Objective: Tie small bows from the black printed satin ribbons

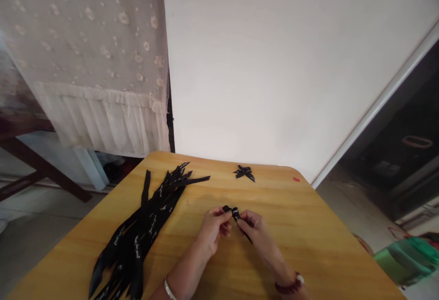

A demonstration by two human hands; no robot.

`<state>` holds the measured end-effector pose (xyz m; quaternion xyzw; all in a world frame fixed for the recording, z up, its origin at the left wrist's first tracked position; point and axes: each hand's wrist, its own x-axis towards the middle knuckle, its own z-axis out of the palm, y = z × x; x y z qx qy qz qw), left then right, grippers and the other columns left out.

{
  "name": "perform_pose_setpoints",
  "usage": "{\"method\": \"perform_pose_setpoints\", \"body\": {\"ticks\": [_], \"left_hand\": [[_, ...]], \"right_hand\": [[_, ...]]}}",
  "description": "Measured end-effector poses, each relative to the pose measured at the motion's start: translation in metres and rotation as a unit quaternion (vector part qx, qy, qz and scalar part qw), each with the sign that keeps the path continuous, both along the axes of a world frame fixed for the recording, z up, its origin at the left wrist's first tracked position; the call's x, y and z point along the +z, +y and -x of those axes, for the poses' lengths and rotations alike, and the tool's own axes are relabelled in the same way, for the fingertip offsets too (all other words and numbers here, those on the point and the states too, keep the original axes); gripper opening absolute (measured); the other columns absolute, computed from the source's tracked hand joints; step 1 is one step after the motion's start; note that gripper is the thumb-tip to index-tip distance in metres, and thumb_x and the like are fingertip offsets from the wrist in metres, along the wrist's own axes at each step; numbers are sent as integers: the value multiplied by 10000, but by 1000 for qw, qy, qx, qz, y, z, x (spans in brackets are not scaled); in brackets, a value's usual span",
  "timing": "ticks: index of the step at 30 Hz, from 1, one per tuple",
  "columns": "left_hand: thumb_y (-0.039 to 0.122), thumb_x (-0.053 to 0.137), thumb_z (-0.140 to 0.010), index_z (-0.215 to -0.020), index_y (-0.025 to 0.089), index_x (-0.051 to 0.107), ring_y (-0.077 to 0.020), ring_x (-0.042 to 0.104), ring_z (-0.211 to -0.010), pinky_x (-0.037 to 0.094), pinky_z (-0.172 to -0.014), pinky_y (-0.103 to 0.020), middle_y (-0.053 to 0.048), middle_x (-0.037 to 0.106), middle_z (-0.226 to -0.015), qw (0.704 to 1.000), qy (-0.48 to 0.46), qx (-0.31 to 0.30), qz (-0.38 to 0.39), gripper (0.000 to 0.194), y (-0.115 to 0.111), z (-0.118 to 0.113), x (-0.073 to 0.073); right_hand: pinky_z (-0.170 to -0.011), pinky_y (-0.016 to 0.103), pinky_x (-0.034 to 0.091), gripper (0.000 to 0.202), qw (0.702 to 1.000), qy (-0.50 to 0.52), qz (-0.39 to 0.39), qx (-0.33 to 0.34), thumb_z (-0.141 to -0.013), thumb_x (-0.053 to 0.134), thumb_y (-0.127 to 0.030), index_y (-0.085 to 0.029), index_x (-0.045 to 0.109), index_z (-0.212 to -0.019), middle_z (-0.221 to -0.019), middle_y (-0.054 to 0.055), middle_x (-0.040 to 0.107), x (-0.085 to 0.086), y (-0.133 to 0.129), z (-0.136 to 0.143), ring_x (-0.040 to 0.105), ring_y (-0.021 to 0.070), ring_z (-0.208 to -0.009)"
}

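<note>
Between my two hands, above the middle of the table, is a black ribbon [235,211] with white lettering, looped at the top and with a tail hanging down to the right. My left hand [216,227] pinches its left side between thumb and fingers. On the other side my right hand [253,227] grips the ribbon near the loop. A black ribbon bow [244,172] lies farther back on the table. To the left is a long pile of cut black ribbons [151,222], printed with white script.
The wooden table [291,245] has rounded far corners and stands close to a white wall panel [274,62]. A small red piece [296,179] lies near its right edge. A lace curtain [103,53] hangs behind left; a green bag [408,259] is on the right.
</note>
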<state>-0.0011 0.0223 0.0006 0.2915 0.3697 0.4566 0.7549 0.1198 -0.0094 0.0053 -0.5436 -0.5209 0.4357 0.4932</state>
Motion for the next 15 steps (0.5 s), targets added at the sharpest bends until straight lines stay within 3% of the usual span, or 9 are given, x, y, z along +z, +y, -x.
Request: {"method": "perform_pose_setpoints", "body": {"ticks": [2,4,9,13,15], "left_hand": [[196,696,-505,-560,136,506,-54,419,-268,228,-227,-136,71,464,-388,1000,12,6,12,207,0,1,0],[175,687,-518,-593,143,500,-51,418,-250,218,-216,-132,74,487,-407,999,7,9,30,204,0,1,1],[113,666,-548,-683,135,510,-156,629,-562,448,-395,-173,-38,645,-649,997,-14,-5,74,208,-1,2,4],[125,653,-565,-653,101,539,-189,637,-624,477,-456,-201,-95,657,-692,999,30,-19,40,145,-1,2,3],[144,649,-567,-677,82,571,-189,634,-602,472,-450,-207,-112,657,-695,997,56,-50,18,149,-2,2,1]], "right_hand": [[-411,188,263,133,1000,-22,0,1,-640,525,-230,-163,475,-536,-438,-63,430,-2,0,0,356,68,-410],[-405,187,258,122,999,-47,-3,-4,-642,513,-217,-163,478,-538,-440,-64,420,-4,0,0,349,68,-411],[-467,196,335,101,996,-89,-27,9,-657,508,-195,-147,525,-570,-524,-29,498,-10,-1,-1,433,96,-507],[-551,227,401,113,998,-58,-13,37,-677,485,-189,-137,584,-682,-627,12,585,-5,0,-6,516,134,-604],[-566,237,406,133,998,-51,-25,-11,-686,492,-240,-142,581,-673,-621,16,583,1,0,-9,520,141,-610]]}}
